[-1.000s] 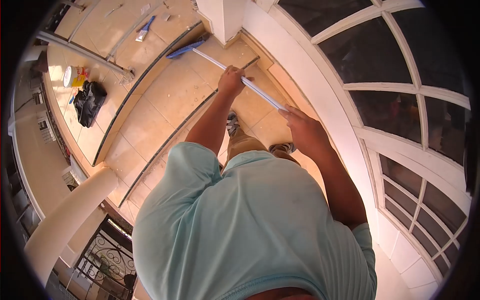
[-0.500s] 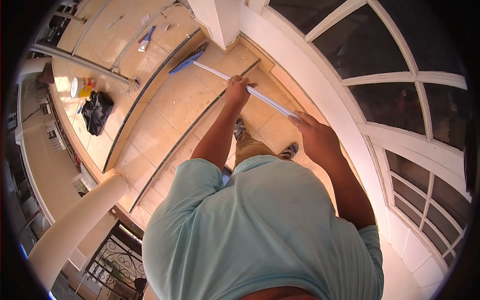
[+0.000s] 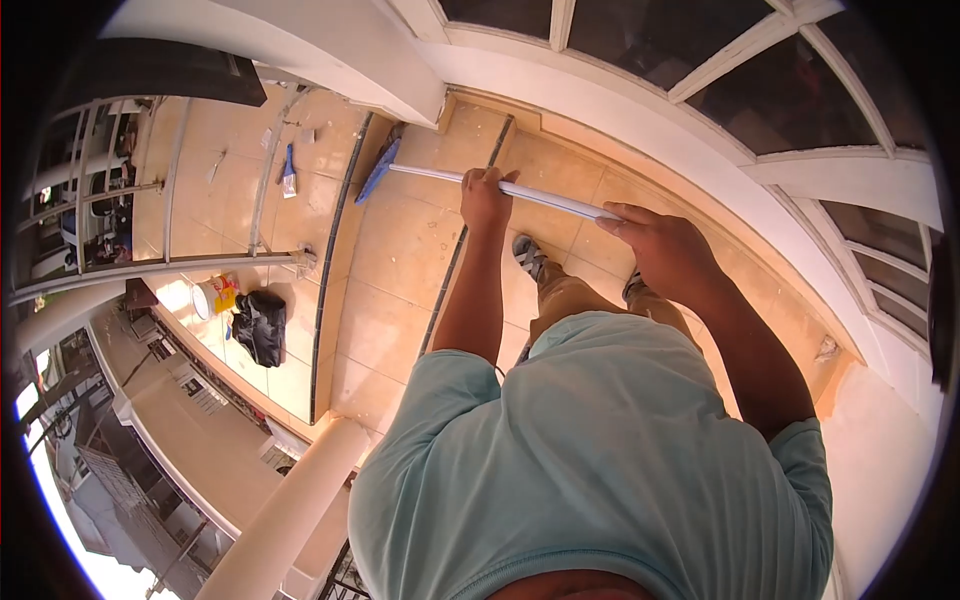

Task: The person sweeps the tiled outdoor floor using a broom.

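Note:
A broom with a blue head (image 3: 378, 172) and a long pale handle (image 3: 555, 200) lies across the view in front of me. My left hand (image 3: 487, 198) is wrapped round the middle of the handle. Up at the handle's near end, my right hand (image 3: 655, 243) holds it, with the fingers along the shaft. The broom head rests on the tiled step (image 3: 415, 215), against the riser of the higher step and close to the corner by the white wall. Part of the bristles is hidden behind the head.
On the higher level lie a blue-handled brush (image 3: 289, 172), a black plastic bag (image 3: 262, 328) and a white and yellow bucket (image 3: 215, 295). A metal frame (image 3: 170, 265) stands there. Dark-edged steps (image 3: 463, 245) run past my feet. Paned windows (image 3: 640, 40) line the right side.
My view has turned, so the steps and bucket appear further right. The broom head sits nearer the higher step's riser, and the handle lies flatter across the view. Both hands keep their hold.

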Tool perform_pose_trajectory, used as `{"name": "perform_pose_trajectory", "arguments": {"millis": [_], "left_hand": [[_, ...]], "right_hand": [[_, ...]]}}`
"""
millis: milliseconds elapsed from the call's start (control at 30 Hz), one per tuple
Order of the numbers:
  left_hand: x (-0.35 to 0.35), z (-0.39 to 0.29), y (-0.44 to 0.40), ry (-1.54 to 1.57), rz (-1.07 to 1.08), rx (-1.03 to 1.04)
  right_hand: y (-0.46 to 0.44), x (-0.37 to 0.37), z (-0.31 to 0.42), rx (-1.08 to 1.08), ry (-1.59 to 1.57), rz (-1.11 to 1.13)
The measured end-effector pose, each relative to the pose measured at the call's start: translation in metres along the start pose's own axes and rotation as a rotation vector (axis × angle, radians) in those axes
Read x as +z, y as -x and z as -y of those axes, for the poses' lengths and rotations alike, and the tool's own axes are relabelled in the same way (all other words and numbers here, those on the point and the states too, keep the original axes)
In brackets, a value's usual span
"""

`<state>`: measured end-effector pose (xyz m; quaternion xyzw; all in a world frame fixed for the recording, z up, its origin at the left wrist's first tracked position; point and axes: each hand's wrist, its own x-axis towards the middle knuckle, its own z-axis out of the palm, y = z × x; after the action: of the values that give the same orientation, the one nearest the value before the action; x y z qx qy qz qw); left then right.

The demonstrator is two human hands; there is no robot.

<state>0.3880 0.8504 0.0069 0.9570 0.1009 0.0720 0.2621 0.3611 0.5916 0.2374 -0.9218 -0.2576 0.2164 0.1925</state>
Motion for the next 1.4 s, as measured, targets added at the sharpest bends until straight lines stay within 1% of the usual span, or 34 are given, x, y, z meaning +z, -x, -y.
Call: {"name": "perform_pose_trajectory", "arguments": {"millis": [33,67,133,167,200,233,267,333,367,400,433,467,500,533,567,633,700,767,800,867,900,967,1000,1067,1100,1133,1167,1200,1233,1267,1300,1333,1367,1400], "left_hand": [[0.003,0.015,-0.008,-0.033,-0.024,0.034],[-0.005,0.021,-0.018,-0.029,0.126,-0.058],[0.016,0.05,-0.034,-0.15,0.313,-0.113],[0.031,0.066,-0.039,-0.168,0.453,-0.111],[0.046,0.082,-0.042,-0.187,0.587,-0.117],[0.064,0.091,-0.037,-0.206,0.511,-0.083],[0.06,0.077,-0.03,-0.207,0.453,-0.04],[0.051,0.04,-0.016,-0.15,0.54,-0.05],[0.046,0.022,-0.003,-0.147,0.541,-0.071],[0.042,0.004,0.013,-0.09,0.567,-0.039],[0.044,-0.01,0.028,-0.03,0.582,-0.01],[0.069,-0.005,0.046,-0.07,0.529,0.07],[0.066,-0.027,0.062,-0.071,0.445,0.032],[0.058,-0.048,0.078,-0.075,0.361,-0.007],[0.055,-0.057,0.087,-0.074,0.333,-0.033],[0.05,-0.074,0.101,0.026,0.238,0.053],[0.033,-0.09,0.102,0.049,0.208,0.059],[0.017,-0.098,0.107,0.07,0.193,0.082],[0.011,-0.101,0.108,0.098,0.15,0.087],[0.002,-0.11,0.112,0.122,0.104,0.095],[-0.003,-0.114,0.117,0.142,0.048,0.04],[-0.006,-0.121,0.123,0.191,-0.032,-0.04],[-0.008,-0.121,0.125,0.176,-0.022,-0.045],[-0.014,-0.122,0.126,0.0,-0.024,0.187],[-0.019,-0.122,0.124,-0.009,-0.017,0.182],[-0.022,-0.123,0.117,0.004,0.053,0.248],[-0.026,-0.122,0.107,0.016,0.118,0.315],[-0.027,-0.118,0.095,0.005,0.106,0.314],[-0.028,-0.114,0.085,0.018,0.233,0.313],[-0.031,-0.108,0.077,0.029,0.358,0.299],[-0.032,-0.102,0.069,0.01,0.387,0.302],[-0.035,-0.096,0.057,-0.007,0.411,0.307],[-0.042,-0.09,0.047,-0.021,0.391,0.288],[-0.047,-0.085,0.036,-0.039,0.434,0.284]], "right_hand": [[-0.008,0.016,-0.004,-0.052,-0.023,-0.084],[-0.023,0.028,-0.008,-0.025,-0.036,-0.123],[-0.051,0.041,-0.014,-0.002,-0.114,-0.022],[-0.055,0.044,-0.012,0.023,-0.127,-0.063],[-0.061,0.044,-0.011,0.095,-0.12,0.045],[-0.065,0.042,-0.014,0.16,-0.111,0.163],[-0.06,0.038,-0.019,0.165,-0.116,0.151],[-0.032,0.034,-0.035,0.199,-0.208,0.189],[-0.011,0.041,-0.049,0.137,-0.245,0.127],[0.013,0.048,-0.063,0.068,-0.277,0.071],[0.036,0.047,-0.069,0.08,-0.326,0.068],[0.055,0.042,-0.071,0.085,-0.368,0.063],[0.072,0.037,-0.072,0.05,-0.343,0.078],[0.089,0.032,-0.072,0.047,-0.339,0.045],[0.103,0.026,-0.076,0.046,-0.343,0.01],[0.117,0.008,-0.082,0.002,-0.329,0.006],[0.128,-0.003,-0.088,-0.024,-0.343,-0.013],[0.131,-0.012,-0.1,-0.13,-0.331,-0.078],[0.133,-0.016,-0.103,-0.135,-0.339,-0.09],[0.136,-0.024,-0.111,-0.154,-0.282,-0.056],[0.14,-0.025,-0.119,-0.159,-0.288,-0.058],[0.144,-0.024,-0.129,-0.259,-0.257,-0.161],[0.146,-0.027,-0.131,-0.258,-0.275,-0.157],[0.15,-0.039,-0.131,-0.134,-0.336,-0.077],[0.151,-0.035,-0.134,-0.187,-0.358,-0.152],[0.15,-0.034,-0.134,-0.191,-0.362,-0.153],[0.15,-0.036,-0.131,-0.145,-0.408,-0.138],[0.146,-0.037,-0.126,-0.108,-0.456,-0.124],[0.139,-0.034,-0.122,-0.131,-0.466,-0.123],[0.13,-0.031,-0.118,-0.088,-0.487,-0.102],[0.119,-0.03,-0.11,-0.053,-0.501,-0.071],[0.108,-0.032,-0.098,-0.091,-0.504,-0.057],[0.098,-0.035,-0.087,-0.099,-0.518,-0.085],[0.087,-0.037,-0.08,-0.096,-0.53,-0.116]]}}
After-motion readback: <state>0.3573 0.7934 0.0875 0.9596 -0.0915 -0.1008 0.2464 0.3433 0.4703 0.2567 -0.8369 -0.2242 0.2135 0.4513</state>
